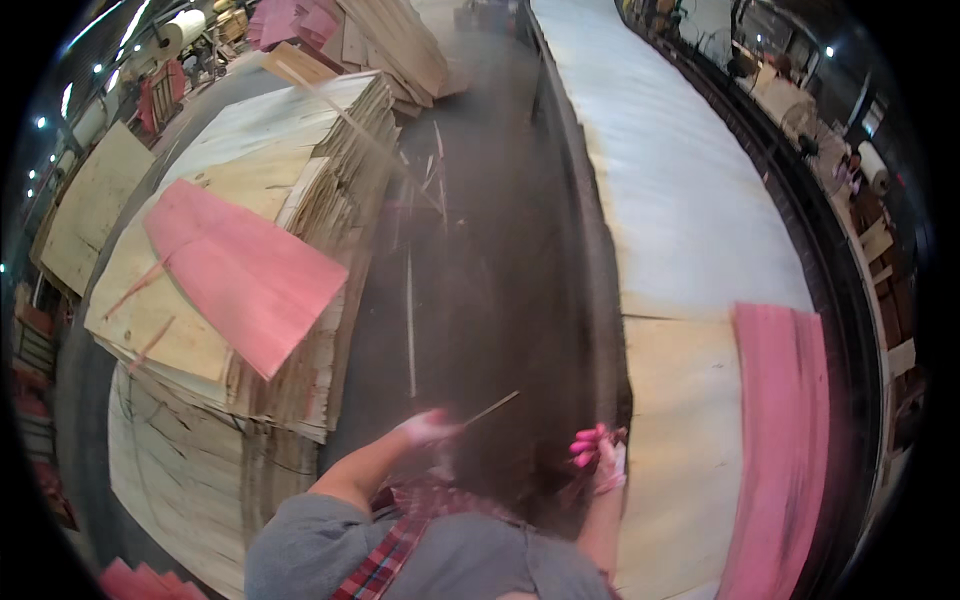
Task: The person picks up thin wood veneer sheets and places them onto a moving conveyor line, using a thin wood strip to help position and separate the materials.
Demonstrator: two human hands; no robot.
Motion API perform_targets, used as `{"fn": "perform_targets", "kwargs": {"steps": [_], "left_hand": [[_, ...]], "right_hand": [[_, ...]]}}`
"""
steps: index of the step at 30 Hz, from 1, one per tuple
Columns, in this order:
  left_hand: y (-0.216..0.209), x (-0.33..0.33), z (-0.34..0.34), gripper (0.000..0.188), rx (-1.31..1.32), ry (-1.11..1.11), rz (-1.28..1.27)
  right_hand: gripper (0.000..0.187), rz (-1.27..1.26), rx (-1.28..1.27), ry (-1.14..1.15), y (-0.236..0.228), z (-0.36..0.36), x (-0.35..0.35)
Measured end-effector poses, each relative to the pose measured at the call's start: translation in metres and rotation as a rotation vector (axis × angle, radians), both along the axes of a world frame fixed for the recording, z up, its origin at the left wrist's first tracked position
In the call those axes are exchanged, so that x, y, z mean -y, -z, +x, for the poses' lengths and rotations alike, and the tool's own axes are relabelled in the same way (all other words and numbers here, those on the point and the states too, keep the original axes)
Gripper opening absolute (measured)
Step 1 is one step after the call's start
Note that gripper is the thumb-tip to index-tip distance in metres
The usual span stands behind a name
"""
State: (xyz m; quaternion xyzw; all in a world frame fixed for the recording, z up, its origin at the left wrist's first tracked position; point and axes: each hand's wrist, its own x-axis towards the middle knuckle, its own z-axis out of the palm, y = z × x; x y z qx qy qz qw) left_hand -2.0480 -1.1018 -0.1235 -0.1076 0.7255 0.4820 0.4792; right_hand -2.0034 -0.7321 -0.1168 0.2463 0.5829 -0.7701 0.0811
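Observation:
My left hand [428, 428], in a pale glove with pink stains, is closed on a thin strip of wood veneer [493, 407]. The strip points up and right above the dark floor. At the long table's near left edge is my right hand [603, 460], gloved, its pink fingertips curled in. What it holds, if anything, I cannot make out. Beside it on the table lies a pale wood veneer sheet [683, 430], with a pink veneer strip [785, 440] along its right side. A long whitish sheet [680, 170] covers the table farther off.
To my left stands a tall stack of veneer sheets [250, 185], topped by a loose pink veneer piece [245, 270]. Thin scraps [410, 320] lie on the dark floor [490, 250] between stack and table. More sheets [395, 45] lean beyond the stack. A dark rail [840, 240] borders the table's right side.

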Motion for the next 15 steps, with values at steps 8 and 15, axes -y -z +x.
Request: {"fn": "perform_targets", "kwargs": {"steps": [8, 15], "left_hand": [[0.084, 0.024, -0.112, 0.079, -0.059, -0.282, 0.223], [0.147, 0.061, -0.263, 0.054, -0.056, -0.254, 0.085]], "right_hand": [[0.040, 0.063, 0.075, 0.122, -0.006, -0.076, 0.020], [0.029, 0.123, 0.149, -0.036, 0.035, -0.258, -0.009]]}}
